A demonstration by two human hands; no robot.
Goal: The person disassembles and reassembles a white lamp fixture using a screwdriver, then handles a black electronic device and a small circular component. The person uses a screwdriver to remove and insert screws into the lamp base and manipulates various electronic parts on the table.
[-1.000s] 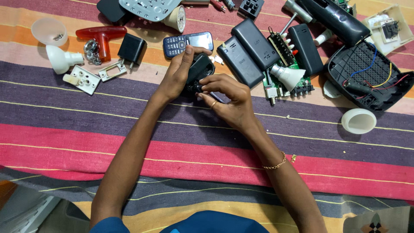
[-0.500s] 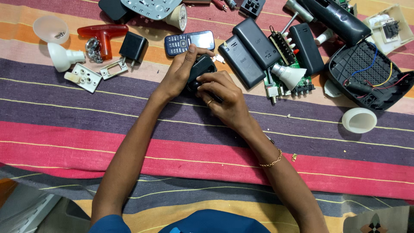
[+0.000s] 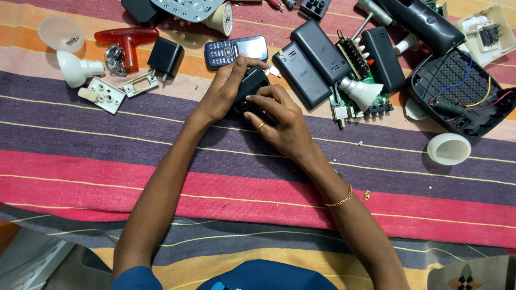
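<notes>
Knee: a blue-clad knee [image 3: 269, 276] is seen at the bottom edge, nearest the camera.
Mat: a striped woven mat [image 3: 215, 182] in red, purple, orange and yellow is spread under everything.
Bracelet: a thin gold chain bracelet [image 3: 338, 200] is worn on the right wrist.
Right hand: the right hand [image 3: 282, 121] is curled over the near side of a small black device [image 3: 250, 88], with fingertips pressed on it; a ring is seen on one finger.
Left hand: the left hand [image 3: 226, 91] is closed around the far left side of the same black device, thumb stretched across its top.
Held thing: the black device is gripped between both hands, just above the purple stripe, near the mat's middle; most of it is hidden by the fingers.
Phone: a dark blue keypad phone [image 3: 236, 51] is laid just beyond the left hand.
Battery packs: two black battery packs [image 3: 309, 62] are placed side by side right of the phone.
Circuit board: a green circuit board [image 3: 357, 99] with a white bulb on it is set beside the packs.
Open casing: a black casing [image 3: 457, 91] with coloured wires lies at far right, a white round cap [image 3: 449, 149] near it.
Left group: a white bulb [image 3: 75, 69], a white switch plate [image 3: 102, 94], a black adapter [image 3: 165, 56] and a red-handled tool [image 3: 126, 40] are scattered at far left.
</notes>
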